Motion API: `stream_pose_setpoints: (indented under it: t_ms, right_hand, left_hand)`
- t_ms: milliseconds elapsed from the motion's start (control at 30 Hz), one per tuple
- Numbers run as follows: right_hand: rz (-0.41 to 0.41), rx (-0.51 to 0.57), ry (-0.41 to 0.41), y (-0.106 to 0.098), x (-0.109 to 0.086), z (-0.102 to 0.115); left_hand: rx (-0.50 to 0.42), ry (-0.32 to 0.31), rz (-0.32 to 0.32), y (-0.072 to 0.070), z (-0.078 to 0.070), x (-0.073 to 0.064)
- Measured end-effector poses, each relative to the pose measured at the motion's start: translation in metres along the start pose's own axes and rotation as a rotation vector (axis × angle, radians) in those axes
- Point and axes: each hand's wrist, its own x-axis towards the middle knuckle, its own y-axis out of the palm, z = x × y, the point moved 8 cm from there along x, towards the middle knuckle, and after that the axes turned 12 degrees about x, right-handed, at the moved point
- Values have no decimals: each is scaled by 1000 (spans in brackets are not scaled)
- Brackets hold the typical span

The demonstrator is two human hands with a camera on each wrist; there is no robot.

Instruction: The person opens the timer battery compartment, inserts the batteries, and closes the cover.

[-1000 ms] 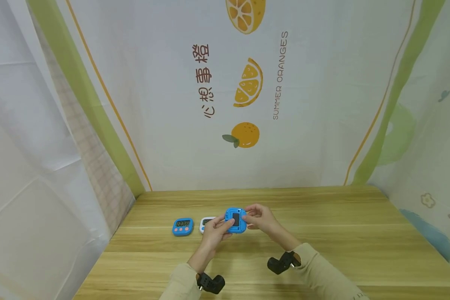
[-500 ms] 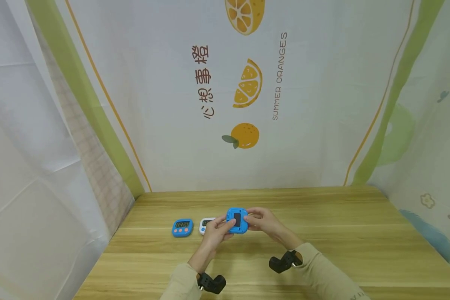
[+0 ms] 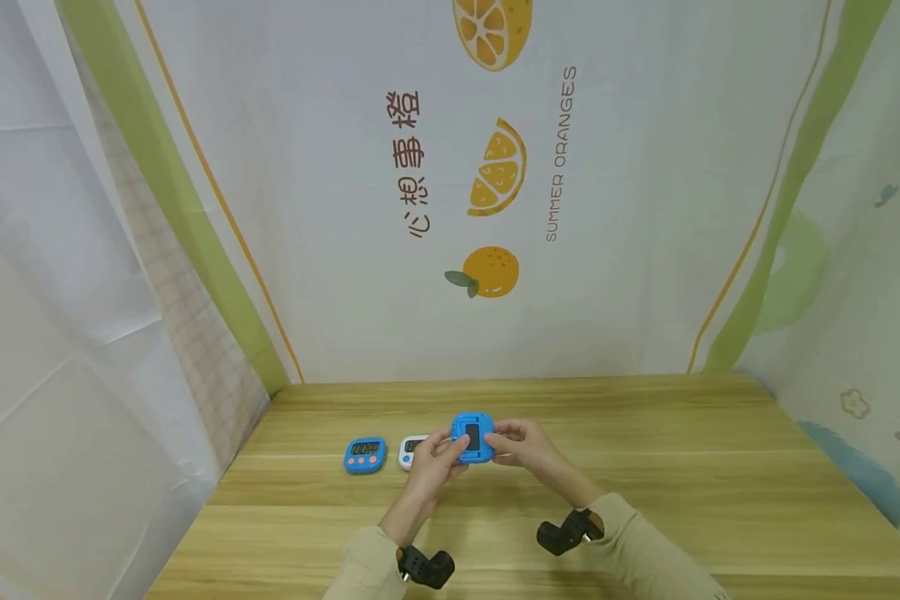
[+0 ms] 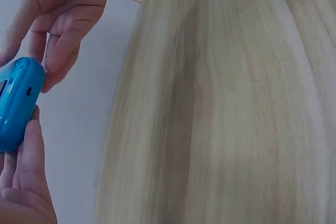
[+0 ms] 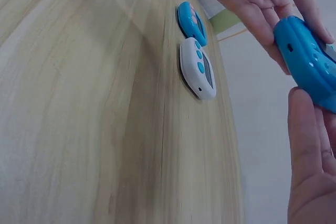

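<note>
Both hands hold a blue digital timer [image 3: 475, 432] raised over the table, its back with a dark rectangle facing up in the head view. My left hand [image 3: 427, 472] grips its left side, thumb laid across the back. At the opposite edge, my right hand [image 3: 527, 447] pinches the timer between thumb and fingers. A small dark slot shows on the rim of the held timer [image 4: 23, 98] in the left wrist view. Left of the hands lies a white timer [image 5: 195, 66] with blue buttons, partly hidden by my left hand in the head view.
Beside the white timer, a second blue timer [image 3: 365, 456] with pink buttons lies face up on the wooden table [image 3: 645, 467]. A white curtain [image 3: 330, 275] printed with oranges hangs along the table's back edge.
The right hand's fingers have dropped slightly along the timer's right edge. The held timer has shifted only a little, and the left hand keeps its grip. Both timers on the table stay put.
</note>
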Motion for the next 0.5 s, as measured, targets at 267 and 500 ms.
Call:
stream_pose_setpoints:
  t_ms: [267,500]
  right_hand:
    - [-10,-101,-43,-2,0,5]
    - [-34,-256,-138,-6,0,16]
  left_hand:
    - [56,9,16,1,5,-2]
    - [86,12,-20,-6,-10,-7]
